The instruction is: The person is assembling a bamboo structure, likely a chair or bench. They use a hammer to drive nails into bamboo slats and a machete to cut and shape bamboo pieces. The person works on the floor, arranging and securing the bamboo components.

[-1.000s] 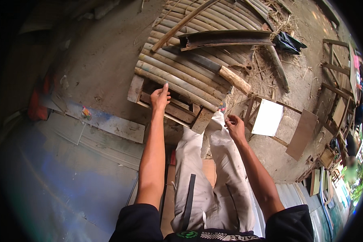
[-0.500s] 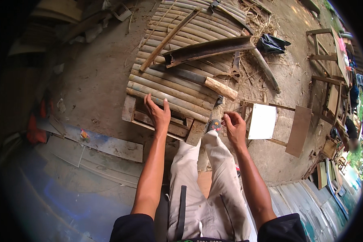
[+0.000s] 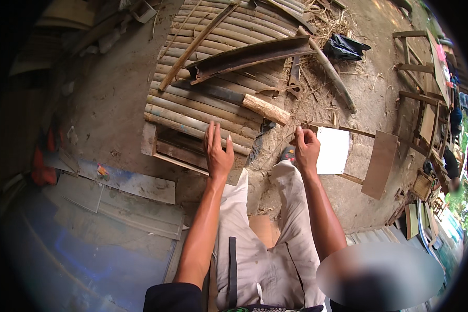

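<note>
My left hand [image 3: 219, 151] is open, its fingers stretched out together over the front edge of a low bench of bamboo slats [image 3: 179, 110]; whether it touches the slats I cannot tell. On the bench lies a large knife with a dark blade [image 3: 213, 91] and a thick, rough wooden handle [image 3: 267, 108] that points to the right. My right hand [image 3: 308, 151] is off the bench's right corner, thumb and fingers closed in a pinch. Anything between those fingertips is too small to make out. Beyond the knife rest a dark, trough-shaped length [image 3: 255, 60] and a long wooden stick [image 3: 197, 47].
A white board [image 3: 333, 151] and a brown board [image 3: 379, 165] lie on a wooden frame at right. A bamboo pole [image 3: 334, 80], a black plastic bag [image 3: 347, 48] and dry straw litter the dirt floor. Wooden stands [image 3: 416, 67] line the right; flat sheets [image 3: 114, 223] lie at left.
My left hand has moved right along the bench's front edge, its fingers now closer together. The view has shifted, so the bench sits further left. My right leg has swung outward.
</note>
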### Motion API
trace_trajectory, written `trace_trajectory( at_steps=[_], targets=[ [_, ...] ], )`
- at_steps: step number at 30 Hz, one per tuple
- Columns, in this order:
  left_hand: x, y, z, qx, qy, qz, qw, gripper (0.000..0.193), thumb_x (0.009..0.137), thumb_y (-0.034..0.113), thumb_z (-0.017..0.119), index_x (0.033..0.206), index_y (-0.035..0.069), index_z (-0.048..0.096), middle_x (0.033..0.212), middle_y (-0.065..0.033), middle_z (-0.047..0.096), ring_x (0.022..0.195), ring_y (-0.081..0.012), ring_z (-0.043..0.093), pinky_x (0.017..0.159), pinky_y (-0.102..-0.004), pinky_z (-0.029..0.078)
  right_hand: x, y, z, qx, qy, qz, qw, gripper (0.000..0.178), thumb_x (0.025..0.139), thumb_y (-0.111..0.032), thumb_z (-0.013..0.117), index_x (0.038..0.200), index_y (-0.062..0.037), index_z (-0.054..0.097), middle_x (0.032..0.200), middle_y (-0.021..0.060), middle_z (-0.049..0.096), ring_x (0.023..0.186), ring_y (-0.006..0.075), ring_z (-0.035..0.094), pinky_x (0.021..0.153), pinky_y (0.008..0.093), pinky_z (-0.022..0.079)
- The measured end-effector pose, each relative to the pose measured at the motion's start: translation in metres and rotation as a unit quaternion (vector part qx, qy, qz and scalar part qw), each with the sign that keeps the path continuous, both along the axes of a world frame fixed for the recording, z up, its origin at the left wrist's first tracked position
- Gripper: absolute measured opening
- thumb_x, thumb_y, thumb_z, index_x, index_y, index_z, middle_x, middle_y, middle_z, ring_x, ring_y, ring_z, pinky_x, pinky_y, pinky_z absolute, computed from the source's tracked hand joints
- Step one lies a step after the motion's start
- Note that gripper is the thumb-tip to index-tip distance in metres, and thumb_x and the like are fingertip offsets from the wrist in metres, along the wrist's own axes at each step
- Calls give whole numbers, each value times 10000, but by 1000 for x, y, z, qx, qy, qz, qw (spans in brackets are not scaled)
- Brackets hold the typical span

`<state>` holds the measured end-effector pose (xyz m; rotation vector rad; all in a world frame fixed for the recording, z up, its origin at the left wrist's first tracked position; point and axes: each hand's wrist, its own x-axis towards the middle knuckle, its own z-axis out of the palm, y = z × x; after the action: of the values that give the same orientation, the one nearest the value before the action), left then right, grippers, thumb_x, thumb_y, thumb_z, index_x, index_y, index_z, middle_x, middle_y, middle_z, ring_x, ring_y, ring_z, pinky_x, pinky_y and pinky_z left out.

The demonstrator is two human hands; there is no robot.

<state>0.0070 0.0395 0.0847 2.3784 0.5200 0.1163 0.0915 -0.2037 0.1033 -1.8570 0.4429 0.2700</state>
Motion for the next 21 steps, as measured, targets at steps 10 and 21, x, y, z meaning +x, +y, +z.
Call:
trace_trajectory(
  at_steps=[10,21],
  targets=[
    [-52,-169,-23,-163,-3,129,978,114,941,76,610,1007,-9,647,969,-152,672,916,-322,648,816,-394,516,-58,-124,-154,-62,141,72,985,278,916,-239,710,930,35,661,760,130,691,691,201,661,681,343,520],
    [-111,-208,-115,-327,277,97,898,266,929,216,659,1068,-10,648,1007,-178,710,970,-296,687,848,-392,528,-66,-165,-187,-131,45,414,900,157,814,-25,625,960,31,634,889,237,693,864,398,691,734,442,539]
  ],
)
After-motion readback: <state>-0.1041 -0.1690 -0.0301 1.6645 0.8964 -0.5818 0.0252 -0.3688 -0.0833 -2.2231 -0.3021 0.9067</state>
